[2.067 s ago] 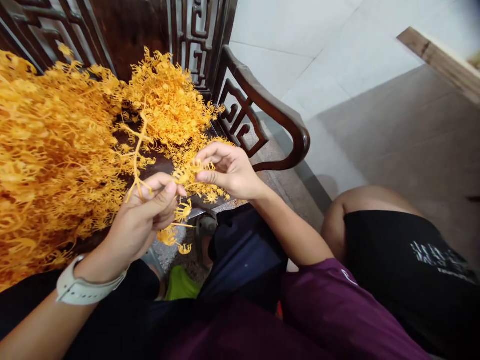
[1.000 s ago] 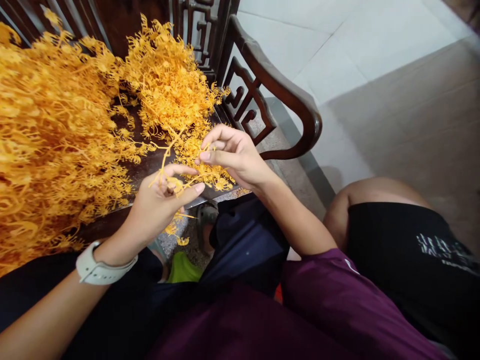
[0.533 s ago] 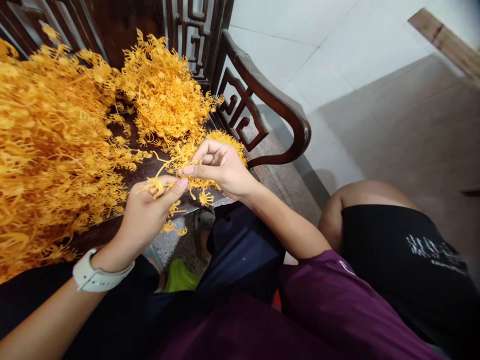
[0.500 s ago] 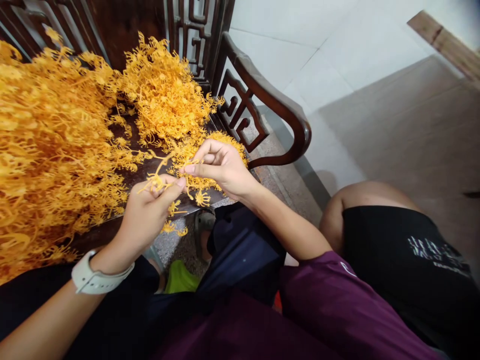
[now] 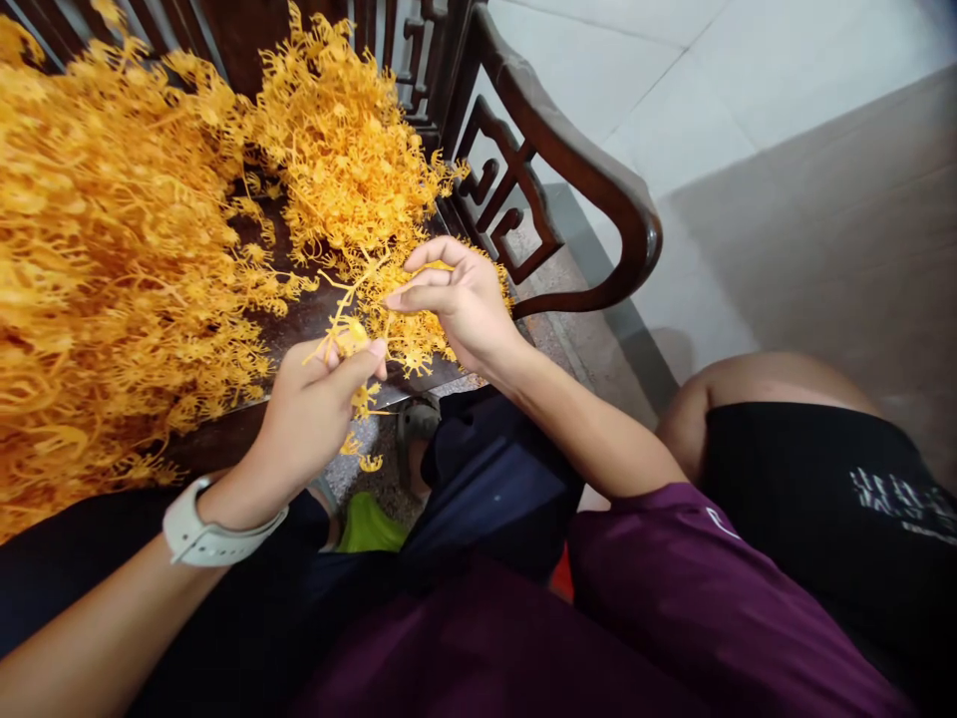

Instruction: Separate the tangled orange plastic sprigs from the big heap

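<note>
Left hand [image 5: 318, 399] pinches while right hand [image 5: 470, 304] curls.

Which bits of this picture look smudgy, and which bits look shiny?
In the head view, the heap of orange plastic sprigs looks soft and smeared towards the left edge; in the same view, the curved wooden armrest catches pale glare near its end; also there, the dark blue trousers sink nearly to black across the lap.
</note>
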`<state>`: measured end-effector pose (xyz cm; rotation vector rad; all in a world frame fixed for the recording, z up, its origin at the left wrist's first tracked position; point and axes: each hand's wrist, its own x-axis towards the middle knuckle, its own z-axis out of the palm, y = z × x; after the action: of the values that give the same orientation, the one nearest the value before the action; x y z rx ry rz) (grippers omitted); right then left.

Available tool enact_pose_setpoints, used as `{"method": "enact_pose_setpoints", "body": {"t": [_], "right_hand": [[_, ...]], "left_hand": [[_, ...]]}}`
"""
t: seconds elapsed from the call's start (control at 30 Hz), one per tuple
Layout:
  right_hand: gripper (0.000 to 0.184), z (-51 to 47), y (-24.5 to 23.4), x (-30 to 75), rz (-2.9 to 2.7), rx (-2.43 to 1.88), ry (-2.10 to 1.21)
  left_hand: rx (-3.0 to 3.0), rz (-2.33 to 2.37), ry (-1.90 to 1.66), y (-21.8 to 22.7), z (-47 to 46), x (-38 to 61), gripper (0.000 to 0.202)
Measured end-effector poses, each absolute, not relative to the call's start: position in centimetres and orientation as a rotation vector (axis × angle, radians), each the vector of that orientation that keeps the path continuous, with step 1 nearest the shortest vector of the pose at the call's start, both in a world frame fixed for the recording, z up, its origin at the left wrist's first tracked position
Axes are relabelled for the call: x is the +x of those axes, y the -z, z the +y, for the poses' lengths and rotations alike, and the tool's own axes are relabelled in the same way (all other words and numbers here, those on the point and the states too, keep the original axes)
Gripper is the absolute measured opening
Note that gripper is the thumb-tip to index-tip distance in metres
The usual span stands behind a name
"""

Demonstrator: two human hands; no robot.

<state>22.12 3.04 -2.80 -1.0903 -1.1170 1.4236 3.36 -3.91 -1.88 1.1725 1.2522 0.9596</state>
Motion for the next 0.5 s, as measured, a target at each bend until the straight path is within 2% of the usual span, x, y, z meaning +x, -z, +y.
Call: {"method": "enact_pose_setpoints", "body": {"t": [0.33,0.5], "right_hand": [[0.035,3.9,4.1,21.2,-1.347,-1.054,-1.235],[0.029,8.8,5.8,25.3,-1.418,-1.171,-0.722]], "left_hand": [[1.316,1.324,-0.996,2.1,-3.7,3.1,0.031],[1.389,1.256,-0.918,1.1,-6.3,3.6,0.035]]}}
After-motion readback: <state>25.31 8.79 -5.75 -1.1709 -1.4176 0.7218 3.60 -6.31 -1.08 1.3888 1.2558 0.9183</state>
